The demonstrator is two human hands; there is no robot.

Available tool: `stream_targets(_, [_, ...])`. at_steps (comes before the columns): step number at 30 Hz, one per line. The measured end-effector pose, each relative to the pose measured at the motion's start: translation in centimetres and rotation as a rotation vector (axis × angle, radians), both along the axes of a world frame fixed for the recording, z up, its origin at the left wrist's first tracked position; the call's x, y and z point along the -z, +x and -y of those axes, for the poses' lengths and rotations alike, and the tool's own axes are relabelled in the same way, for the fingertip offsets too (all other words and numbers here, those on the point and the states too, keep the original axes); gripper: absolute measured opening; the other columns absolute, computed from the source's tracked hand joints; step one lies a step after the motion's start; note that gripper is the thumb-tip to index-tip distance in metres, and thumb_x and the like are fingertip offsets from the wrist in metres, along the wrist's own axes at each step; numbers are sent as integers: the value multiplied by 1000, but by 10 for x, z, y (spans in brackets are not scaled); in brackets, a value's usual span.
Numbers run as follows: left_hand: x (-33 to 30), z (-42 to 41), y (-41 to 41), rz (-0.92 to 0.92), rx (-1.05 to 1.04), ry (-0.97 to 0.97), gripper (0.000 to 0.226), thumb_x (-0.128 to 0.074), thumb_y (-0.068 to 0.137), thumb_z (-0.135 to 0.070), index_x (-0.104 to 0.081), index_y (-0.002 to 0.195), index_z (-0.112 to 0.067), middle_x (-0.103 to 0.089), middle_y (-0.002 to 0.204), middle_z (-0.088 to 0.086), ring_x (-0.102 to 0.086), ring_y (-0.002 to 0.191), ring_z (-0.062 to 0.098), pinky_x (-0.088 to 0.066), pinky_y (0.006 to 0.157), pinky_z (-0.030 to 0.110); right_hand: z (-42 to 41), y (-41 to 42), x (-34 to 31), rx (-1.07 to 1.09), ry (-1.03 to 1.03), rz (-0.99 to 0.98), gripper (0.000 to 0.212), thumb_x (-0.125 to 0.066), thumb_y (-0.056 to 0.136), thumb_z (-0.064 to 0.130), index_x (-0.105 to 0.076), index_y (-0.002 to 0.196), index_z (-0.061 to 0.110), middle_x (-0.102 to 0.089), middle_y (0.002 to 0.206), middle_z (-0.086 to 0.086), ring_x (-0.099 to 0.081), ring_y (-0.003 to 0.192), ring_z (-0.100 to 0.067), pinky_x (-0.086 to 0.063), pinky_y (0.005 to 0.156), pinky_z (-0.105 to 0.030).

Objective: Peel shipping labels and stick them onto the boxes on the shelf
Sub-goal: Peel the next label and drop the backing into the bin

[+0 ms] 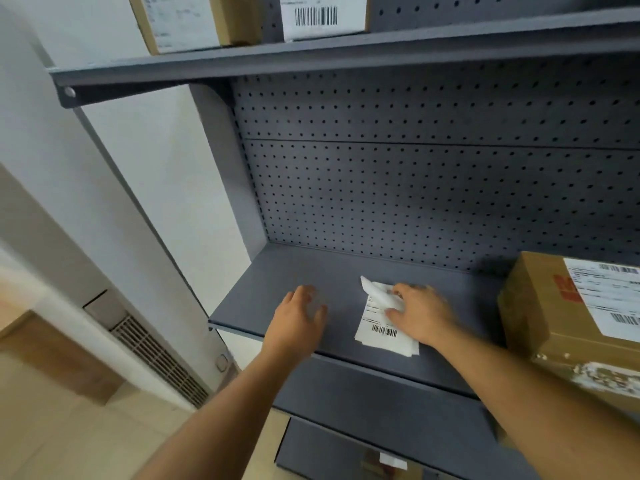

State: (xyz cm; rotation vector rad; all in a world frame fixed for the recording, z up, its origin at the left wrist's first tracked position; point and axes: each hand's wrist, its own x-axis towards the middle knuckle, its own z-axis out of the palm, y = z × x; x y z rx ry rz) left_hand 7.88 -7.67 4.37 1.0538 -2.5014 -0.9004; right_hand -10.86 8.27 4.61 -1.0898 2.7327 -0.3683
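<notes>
A small stack of white shipping labels [379,329] with barcodes lies on the grey middle shelf [298,268]. My right hand [424,313] rests on the stack, its fingers pinching a curled-up top corner of the labels. My left hand [299,315] hovers just left of the stack with fingers spread, holding nothing. A brown cardboard box [540,313] carrying a white label stands at the right end of the same shelf. On the upper shelf [311,57] two more labelled boxes show, one at the left [239,19] and one beside it [322,15].
A grey pegboard back panel [433,174] closes the shelf behind. A lower shelf [381,403] juts out under my arms. A white wall and a floor unit with a vent grille [159,358] stand to the left.
</notes>
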Motion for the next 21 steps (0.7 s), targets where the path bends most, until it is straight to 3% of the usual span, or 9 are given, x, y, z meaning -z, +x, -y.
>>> stream_targets(6, [1, 4, 0, -2, 23, -8, 42, -54, 100, -39, -50, 138, -24, -57, 133, 3, -59, 117, 24, -49, 98, 34, 5, -1, 2, 2, -123, -16, 25, -62, 90, 29, -66, 114, 26, -74, 108, 3, -61, 99, -23, -48, 82, -33])
stream_targets(9, [-3, -1, -5, -13, 67, -12, 42, -57, 98, -32, -51, 139, -23, -57, 133, 1, -58, 119, 22, -46, 96, 30, 8, 2, -4, 74, -260, 129, 18, -62, 90, 18, -68, 106, 25, -73, 98, 4, -66, 84, -20, -55, 70, -34])
stream_targets(13, [-15, -14, -18, -87, 165, -24, 39, -61, 94, -26, -61, 133, -27, -60, 129, -3, -60, 106, 13, -42, 89, 21, 9, 11, -17, 162, -428, 354, 19, -65, 87, 13, -69, 103, 24, -67, 90, 9, -62, 75, -9, -47, 59, -22])
stream_targets(15, [-20, -22, -25, -97, 200, -28, 39, -63, 94, -27, -62, 133, -30, -59, 128, -7, -58, 98, 10, -40, 85, 18, 9, 18, -22, 203, -508, 475, 19, -67, 85, 15, -70, 101, 25, -69, 93, 8, -67, 76, -10, -47, 59, -23])
stream_targets(18, [-28, -33, -33, -95, 223, -6, 41, -66, 93, -31, -60, 134, -31, -57, 123, -10, -62, 107, 13, -43, 86, 21, 4, 30, -25, 241, -608, 645, 18, -72, 85, 15, -73, 101, 23, -74, 98, 2, -71, 81, -15, -51, 61, -23])
stream_targets(21, [-32, -43, -38, -100, 241, 13, 41, -69, 90, -36, -61, 130, -35, -61, 115, -11, -65, 104, 13, -50, 88, 26, -6, 39, -31, 252, -704, 752, 17, -74, 85, 12, -75, 100, 20, -76, 98, -1, -69, 79, -12, -51, 67, -22])
